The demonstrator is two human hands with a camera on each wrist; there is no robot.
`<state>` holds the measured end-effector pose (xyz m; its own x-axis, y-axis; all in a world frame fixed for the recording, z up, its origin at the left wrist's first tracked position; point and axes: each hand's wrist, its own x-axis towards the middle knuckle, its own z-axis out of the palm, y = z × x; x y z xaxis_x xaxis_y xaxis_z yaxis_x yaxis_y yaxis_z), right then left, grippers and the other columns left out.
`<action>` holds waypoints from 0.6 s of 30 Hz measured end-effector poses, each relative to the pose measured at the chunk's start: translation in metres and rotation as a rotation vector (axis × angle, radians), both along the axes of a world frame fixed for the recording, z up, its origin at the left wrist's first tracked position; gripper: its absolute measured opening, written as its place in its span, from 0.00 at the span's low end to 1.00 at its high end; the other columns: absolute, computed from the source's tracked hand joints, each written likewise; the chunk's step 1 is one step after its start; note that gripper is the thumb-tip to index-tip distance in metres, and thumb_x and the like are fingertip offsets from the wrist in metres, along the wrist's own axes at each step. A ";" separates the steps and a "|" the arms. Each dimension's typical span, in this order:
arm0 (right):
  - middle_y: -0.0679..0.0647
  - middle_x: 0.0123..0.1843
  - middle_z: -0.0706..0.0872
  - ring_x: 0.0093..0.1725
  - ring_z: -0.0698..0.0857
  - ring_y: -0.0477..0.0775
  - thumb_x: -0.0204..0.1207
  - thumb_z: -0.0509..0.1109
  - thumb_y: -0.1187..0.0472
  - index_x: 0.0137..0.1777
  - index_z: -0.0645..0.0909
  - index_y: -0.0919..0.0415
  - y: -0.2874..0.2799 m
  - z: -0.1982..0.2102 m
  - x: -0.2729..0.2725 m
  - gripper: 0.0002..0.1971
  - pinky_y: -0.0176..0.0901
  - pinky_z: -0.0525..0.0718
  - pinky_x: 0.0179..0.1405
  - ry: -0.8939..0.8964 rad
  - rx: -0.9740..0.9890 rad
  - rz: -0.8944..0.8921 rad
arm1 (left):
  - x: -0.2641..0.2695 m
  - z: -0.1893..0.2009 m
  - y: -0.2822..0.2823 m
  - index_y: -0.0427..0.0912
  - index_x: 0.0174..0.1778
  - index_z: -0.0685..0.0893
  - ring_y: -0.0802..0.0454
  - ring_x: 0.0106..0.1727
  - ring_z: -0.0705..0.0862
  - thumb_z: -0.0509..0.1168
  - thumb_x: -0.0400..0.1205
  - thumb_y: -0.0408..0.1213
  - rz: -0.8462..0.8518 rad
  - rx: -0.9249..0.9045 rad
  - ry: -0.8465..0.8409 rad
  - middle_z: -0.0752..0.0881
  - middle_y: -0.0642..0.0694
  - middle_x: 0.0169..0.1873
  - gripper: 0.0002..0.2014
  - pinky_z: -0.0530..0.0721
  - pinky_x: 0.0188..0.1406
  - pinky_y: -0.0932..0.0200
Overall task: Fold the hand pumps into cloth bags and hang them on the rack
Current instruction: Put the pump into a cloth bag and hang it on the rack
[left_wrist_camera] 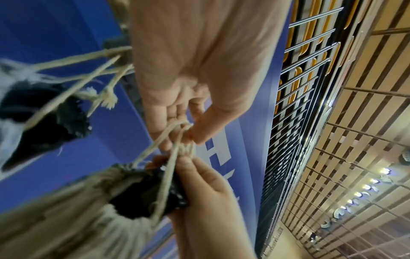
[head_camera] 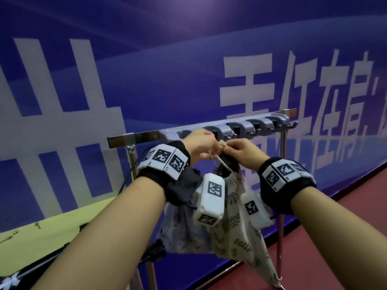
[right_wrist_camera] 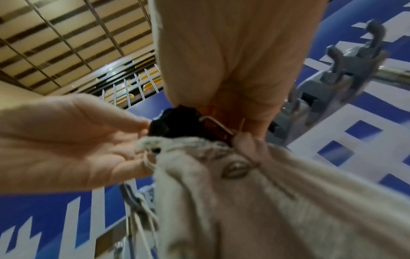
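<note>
Just below the rack [head_camera: 240,130], the left hand [head_camera: 199,144] and right hand [head_camera: 243,152] both pinch the cloth bag's [head_camera: 236,222] drawstring [head_camera: 217,159].

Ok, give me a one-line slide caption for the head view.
Both hands, left hand and right hand, pinch the drawstring of a leaf-print cloth bag below the hook rack.

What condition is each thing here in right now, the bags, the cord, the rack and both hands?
Leaf-print cream cloth bag: mouth gathered, black pump end sticking out, hanging below the hands.
Cream drawstring cord: pinched by both hands.
Second pale floral cloth bag: hanging behind the left wrist.
Grey hook rack on steel rail: right-hand hooks bare.
Left hand: pinches cord.
Right hand: pinches cord.
</note>
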<state>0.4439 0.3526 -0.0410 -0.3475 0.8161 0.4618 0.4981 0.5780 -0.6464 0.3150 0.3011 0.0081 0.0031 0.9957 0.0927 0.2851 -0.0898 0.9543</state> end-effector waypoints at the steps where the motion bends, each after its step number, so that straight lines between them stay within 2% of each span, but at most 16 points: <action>1: 0.59 0.33 0.77 0.33 0.72 0.49 0.81 0.63 0.65 0.41 0.82 0.71 0.006 0.008 -0.003 0.11 0.36 0.67 0.30 0.023 0.014 -0.010 | -0.003 0.004 0.005 0.42 0.33 0.70 0.52 0.33 0.76 0.58 0.77 0.15 0.020 0.033 0.000 0.76 0.44 0.31 0.17 0.80 0.33 0.60; 4: 0.62 0.35 0.79 0.36 0.74 0.53 0.80 0.64 0.64 0.44 0.85 0.73 0.023 0.024 -0.014 0.12 0.42 0.69 0.33 0.063 0.030 -0.049 | -0.012 0.011 0.019 0.42 0.36 0.71 0.52 0.32 0.76 0.59 0.77 0.14 0.112 0.116 0.031 0.77 0.42 0.32 0.16 0.81 0.32 0.57; 7: 0.61 0.37 0.81 0.38 0.77 0.53 0.80 0.64 0.63 0.47 0.86 0.72 0.035 0.023 -0.029 0.12 0.39 0.68 0.28 0.028 0.031 -0.112 | -0.014 0.010 0.032 0.42 0.32 0.75 0.49 0.30 0.78 0.62 0.76 0.16 0.224 0.187 0.144 0.78 0.42 0.29 0.15 0.83 0.34 0.53; 9: 0.61 0.37 0.81 0.38 0.77 0.53 0.81 0.64 0.63 0.46 0.86 0.72 0.039 0.019 -0.036 0.13 0.36 0.67 0.23 0.018 0.009 -0.148 | -0.013 0.006 0.039 0.44 0.31 0.81 0.43 0.38 0.84 0.65 0.74 0.21 0.292 0.232 0.262 0.84 0.40 0.33 0.13 0.86 0.43 0.49; 11: 0.61 0.37 0.81 0.38 0.78 0.53 0.81 0.63 0.61 0.46 0.87 0.69 0.042 0.012 -0.041 0.13 0.30 0.67 0.22 0.032 -0.038 -0.156 | -0.011 0.000 0.042 0.42 0.34 0.87 0.43 0.49 0.86 0.69 0.74 0.25 0.336 0.252 0.364 0.89 0.39 0.42 0.08 0.87 0.51 0.50; 13: 0.61 0.36 0.81 0.35 0.77 0.52 0.81 0.64 0.60 0.43 0.87 0.65 0.045 0.003 -0.043 0.12 0.35 0.70 0.27 0.060 -0.088 -0.150 | -0.011 -0.005 0.043 0.41 0.41 0.90 0.46 0.53 0.86 0.71 0.74 0.27 0.350 0.275 0.437 0.90 0.41 0.46 0.06 0.85 0.53 0.54; 15: 0.60 0.33 0.80 0.33 0.76 0.52 0.80 0.65 0.60 0.35 0.85 0.63 0.047 -0.007 -0.043 0.14 0.40 0.73 0.33 0.099 -0.130 -0.151 | -0.009 -0.007 0.040 0.40 0.45 0.89 0.45 0.56 0.84 0.68 0.76 0.27 0.346 0.306 0.508 0.89 0.41 0.50 0.07 0.83 0.53 0.57; 17: 0.56 0.28 0.78 0.29 0.74 0.50 0.80 0.65 0.59 0.27 0.81 0.59 0.045 -0.017 -0.042 0.18 0.39 0.74 0.34 0.119 -0.182 -0.141 | -0.010 -0.008 0.036 0.41 0.42 0.85 0.40 0.59 0.82 0.62 0.77 0.25 0.331 0.334 0.535 0.86 0.38 0.52 0.09 0.83 0.55 0.51; 18: 0.54 0.26 0.77 0.27 0.74 0.49 0.81 0.65 0.59 0.27 0.79 0.58 0.041 -0.020 -0.041 0.18 0.38 0.75 0.32 0.140 -0.209 -0.124 | -0.010 -0.006 0.032 0.44 0.38 0.81 0.37 0.58 0.82 0.60 0.76 0.25 0.315 0.325 0.516 0.85 0.36 0.53 0.10 0.85 0.53 0.46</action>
